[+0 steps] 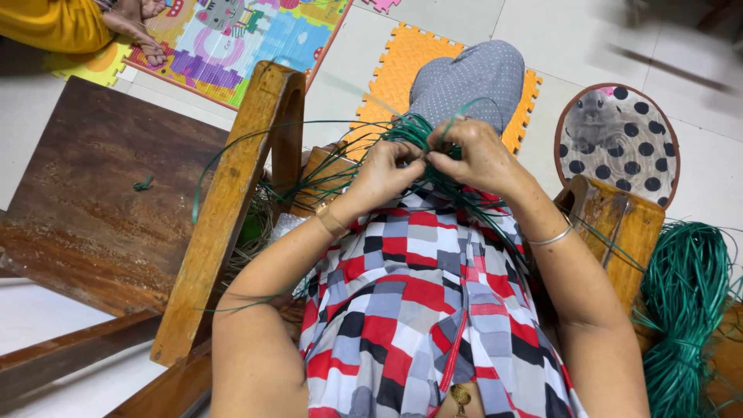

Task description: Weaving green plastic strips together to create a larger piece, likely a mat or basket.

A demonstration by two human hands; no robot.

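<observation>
On pale floor tiles (pixel 457 23) — both hands' fingers (pixel 402 155) pinch green cords (pixel 410 128) — foam mats nearby.

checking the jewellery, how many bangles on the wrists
2: a gold-coloured bangle on the left wrist, beside the wooden frame, and a thin silver-coloured bangle on the right wrist. Both hands work green cord. None seems hidden.

I am looking down at a pale tiled floor (pixel 619 46) where an orange foam mat (pixel 395 62) and a bright, many-coloured play mat (pixel 255 39) are lying side by side. A dark wooden board (pixel 101 186) is resting at left. A round spotted cushion (pixel 619 139) is sitting at right.
</observation>
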